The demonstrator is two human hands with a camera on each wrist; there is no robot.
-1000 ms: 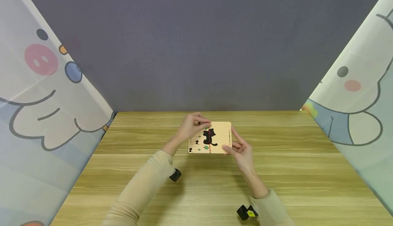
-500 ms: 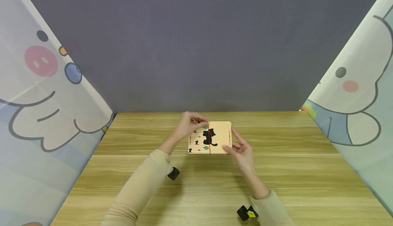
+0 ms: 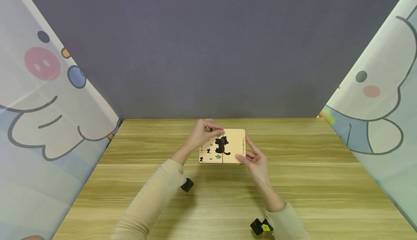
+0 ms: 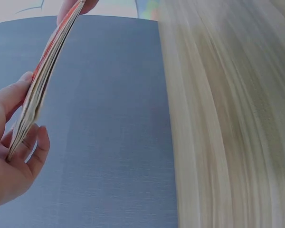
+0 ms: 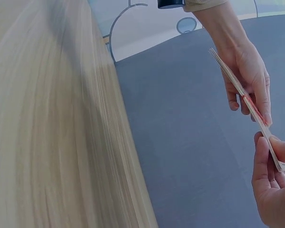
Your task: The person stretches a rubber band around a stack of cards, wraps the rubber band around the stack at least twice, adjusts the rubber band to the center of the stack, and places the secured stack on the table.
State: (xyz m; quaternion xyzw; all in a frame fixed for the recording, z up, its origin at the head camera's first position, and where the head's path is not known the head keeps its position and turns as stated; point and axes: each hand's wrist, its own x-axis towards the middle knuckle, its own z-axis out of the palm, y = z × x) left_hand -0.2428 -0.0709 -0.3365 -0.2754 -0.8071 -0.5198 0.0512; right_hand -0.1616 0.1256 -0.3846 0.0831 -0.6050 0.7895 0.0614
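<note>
A small cream notebook (image 3: 234,142) with a black cat and small cats on its cover is held up over the table. A red elastic band (image 3: 223,149) runs down across the middle of the cover. My left hand (image 3: 201,133) reaches over the cover's left part, its thumb and forefinger pinching the band near the top edge. In the left wrist view, the thumb lies on the cover side and the other fingers behind the pages (image 4: 42,78). My right hand (image 3: 256,162) grips the notebook's lower right corner, thumb in front, fingers behind.
A wood-grain table (image 3: 309,175) lies below, with a grey panel (image 3: 215,51) behind it. Cartoon-printed sheets (image 3: 42,99) hang on both sides. Black wrist devices (image 3: 187,185) show beside both sleeves.
My left hand slid slightly left along the top edge, then back right, the top of the band shifting with it. My right hand and the notebook have stayed nearly still.
</note>
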